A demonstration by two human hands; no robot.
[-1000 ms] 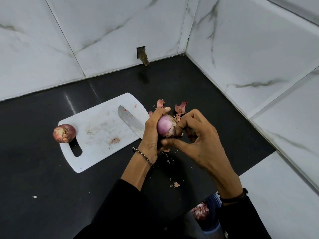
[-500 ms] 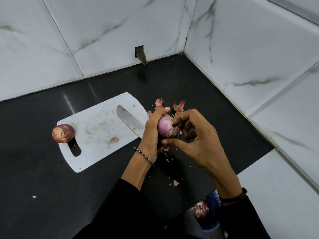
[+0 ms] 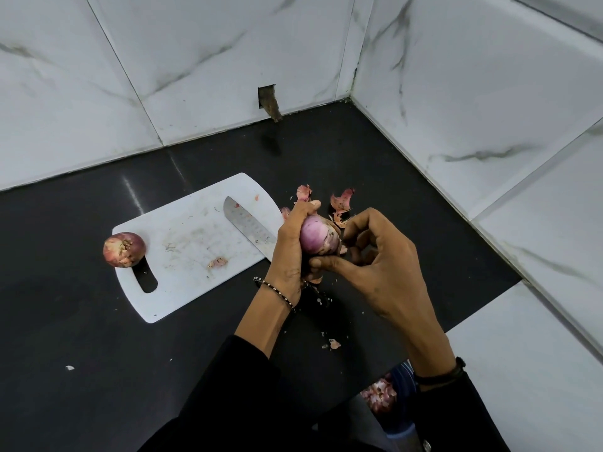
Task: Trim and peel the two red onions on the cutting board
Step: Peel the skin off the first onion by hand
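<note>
My left hand (image 3: pixel 290 246) grips a partly peeled red onion (image 3: pixel 315 238), pale purple where the skin is off, just right of the white cutting board (image 3: pixel 182 249). My right hand (image 3: pixel 378 272) pinches at the onion's right side, thumb under it and fingers curled over it. A second red onion (image 3: pixel 123 249), still in its skin, rests at the board's left corner beside the handle slot. A knife (image 3: pixel 251 230) lies on the board's right part, its handle hidden behind my left hand.
Torn onion skins (image 3: pixel 339 203) lie on the black counter (image 3: pixel 81 321) behind my hands, with small scraps (image 3: pixel 332 344) in front. White marble walls (image 3: pixel 456 93) close the corner at back and right. A bin with peels (image 3: pixel 380 394) shows below the counter edge.
My right fingers have shifted slightly around the onion's right side. The onion stays in my left hand at the same spot.
</note>
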